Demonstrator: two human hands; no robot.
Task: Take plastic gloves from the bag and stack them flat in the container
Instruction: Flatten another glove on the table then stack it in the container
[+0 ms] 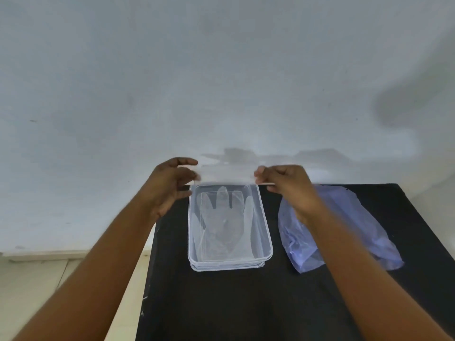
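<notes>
A clear plastic glove (225,212) hangs stretched between my two hands, cuff edge up, its fingers pointing down over the container. My left hand (172,185) pinches the glove's upper left corner and my right hand (285,183) pinches the upper right corner. Below them a clear rectangular container (267,239) stands on the black table (246,303). Whether other gloves lie inside it I cannot tell through the held glove. The bluish plastic bag (357,232) lies flat on the table to the right of the container, partly behind my right forearm.
A pale wall (221,82) rises directly behind the table's far edge. The table's left edge runs just left of the container, with light floor (49,279) beyond it.
</notes>
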